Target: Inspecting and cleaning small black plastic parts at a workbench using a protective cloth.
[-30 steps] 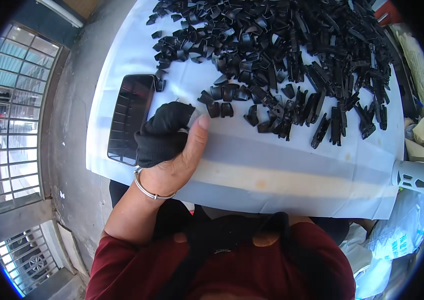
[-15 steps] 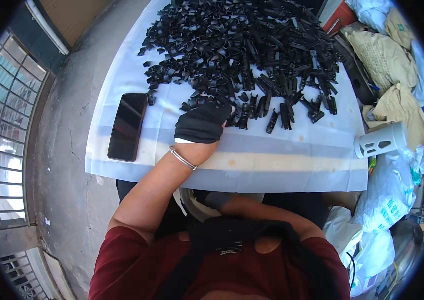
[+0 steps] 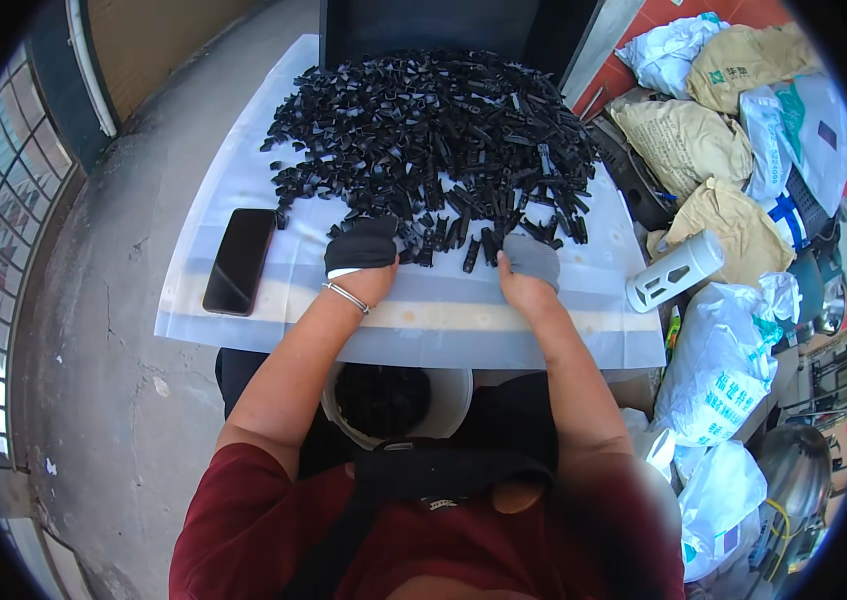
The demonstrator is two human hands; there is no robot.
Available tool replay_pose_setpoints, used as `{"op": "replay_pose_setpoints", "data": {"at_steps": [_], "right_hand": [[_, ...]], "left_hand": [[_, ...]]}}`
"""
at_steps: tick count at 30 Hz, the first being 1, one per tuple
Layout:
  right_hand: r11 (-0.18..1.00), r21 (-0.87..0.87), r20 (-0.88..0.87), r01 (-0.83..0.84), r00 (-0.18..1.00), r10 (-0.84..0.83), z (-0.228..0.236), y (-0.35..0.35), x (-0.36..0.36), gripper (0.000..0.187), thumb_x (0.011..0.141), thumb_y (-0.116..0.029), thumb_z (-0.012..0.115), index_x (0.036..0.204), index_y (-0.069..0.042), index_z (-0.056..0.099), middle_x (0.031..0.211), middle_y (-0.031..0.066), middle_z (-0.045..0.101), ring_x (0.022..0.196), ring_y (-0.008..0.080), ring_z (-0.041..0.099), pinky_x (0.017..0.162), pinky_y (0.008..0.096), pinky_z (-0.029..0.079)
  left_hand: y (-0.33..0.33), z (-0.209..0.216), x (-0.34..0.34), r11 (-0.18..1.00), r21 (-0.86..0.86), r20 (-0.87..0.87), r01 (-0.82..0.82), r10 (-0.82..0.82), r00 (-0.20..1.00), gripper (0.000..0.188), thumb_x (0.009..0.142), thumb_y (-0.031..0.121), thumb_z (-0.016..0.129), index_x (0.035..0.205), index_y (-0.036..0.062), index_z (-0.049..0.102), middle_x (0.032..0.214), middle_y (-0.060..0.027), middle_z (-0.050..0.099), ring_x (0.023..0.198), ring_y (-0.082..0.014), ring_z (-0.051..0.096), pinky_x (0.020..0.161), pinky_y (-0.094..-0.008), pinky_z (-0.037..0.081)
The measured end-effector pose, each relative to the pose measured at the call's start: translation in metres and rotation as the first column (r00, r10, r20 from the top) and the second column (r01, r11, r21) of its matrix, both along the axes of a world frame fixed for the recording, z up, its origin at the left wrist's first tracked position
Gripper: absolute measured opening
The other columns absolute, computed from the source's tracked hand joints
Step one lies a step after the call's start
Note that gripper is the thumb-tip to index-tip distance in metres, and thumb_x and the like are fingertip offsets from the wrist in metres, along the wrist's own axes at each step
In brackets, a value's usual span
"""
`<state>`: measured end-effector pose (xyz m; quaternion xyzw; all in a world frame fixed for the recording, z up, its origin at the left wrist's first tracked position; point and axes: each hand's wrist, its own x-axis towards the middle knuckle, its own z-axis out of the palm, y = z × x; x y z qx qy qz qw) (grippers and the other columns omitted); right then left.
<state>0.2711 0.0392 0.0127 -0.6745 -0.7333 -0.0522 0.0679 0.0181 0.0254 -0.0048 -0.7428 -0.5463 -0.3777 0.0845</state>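
Several white sacks beside table

A heap of small black parts is spread on the white-covered table. Its near edge is touched by the gloved left hand and right hand; a phone is laid left.

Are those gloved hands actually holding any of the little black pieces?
It cannot be told. The left hand and right hand rest at the near edge of the black pieces, fingers hidden.
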Motion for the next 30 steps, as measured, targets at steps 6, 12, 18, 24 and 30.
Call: {"op": "replay_pose_setpoints", "data": {"at_steps": [6,12,18,24,30], "right_hand": [[0.908,0.291,-0.105,-0.300,0.934,0.342,-0.013,-0.003,-0.053,0.037,0.085,-0.036,0.043,0.099,-0.004,0.058,0.098,0.0172,0.058,0.094,0.0365,0.052,0.085,0.0432,0.039],[0.962,0.153,-0.603,-0.228,0.749,0.274,0.022,-0.020,-0.074,0.033,0.086,-0.023,0.053,0.109,0.000,0.052,0.087,0.0158,0.058,0.080,0.0261,0.055,0.070,0.0358,0.043],[0.702,0.399,-0.125,-0.589,0.724,0.678,0.027,-0.036,-0.096,0.024,0.073,-0.015,0.065,0.094,-0.005,0.059,0.092,0.0074,0.060,0.073,0.0231,0.056,0.066,0.0344,0.037],[0.691,0.391,-0.185,-0.608,0.683,0.707,0.019,-0.040,-0.087,0.026,0.066,-0.013,0.068,0.090,-0.008,0.061,0.092,0.0050,0.061,0.074,0.0225,0.057,0.066,0.0342,0.038],[0.741,0.320,-0.334,-0.590,0.662,0.671,0.019,-0.048,-0.085,0.027,0.069,-0.014,0.068,0.093,-0.005,0.060,0.092,0.0083,0.061,0.076,0.0250,0.058,0.071,0.0355,0.039]], "left_hand": [[0.003,-0.013,-0.016,0.999,0.042,0.151,0.011,-0.017,0.988,0.025,0.072,0.013,0.056,0.096,0.0079,0.060,0.091,-0.0119,0.061,0.076,-0.0283,0.060,0.066,-0.0365,0.048],[-0.003,0.016,-0.018,0.953,-0.265,0.515,0.148,0.010,0.857,0.021,0.074,0.018,0.059,0.091,0.0059,0.060,0.084,-0.0123,0.063,0.075,-0.0307,0.060,0.068,-0.0352,0.048],[-0.021,0.027,-0.008,0.808,-0.355,0.810,0.470,0.015,0.587,0.020,0.074,0.014,0.062,0.089,0.0021,0.058,0.070,-0.0082,0.061,0.061,-0.0187,0.057,0.058,-0.0298,0.046],[-0.026,0.021,-0.004,0.808,-0.283,0.702,0.517,-0.192,0.685,0.023,0.074,0.015,0.062,0.092,0.0002,0.058,0.077,-0.0122,0.061,0.066,-0.0212,0.055,0.061,-0.0311,0.045],[-0.035,0.027,-0.002,0.776,-0.344,0.610,0.528,-0.243,0.754,0.025,0.086,0.023,0.053,0.094,0.0003,0.058,0.075,-0.0102,0.060,0.066,-0.0177,0.053,0.063,-0.0299,0.044]]}}
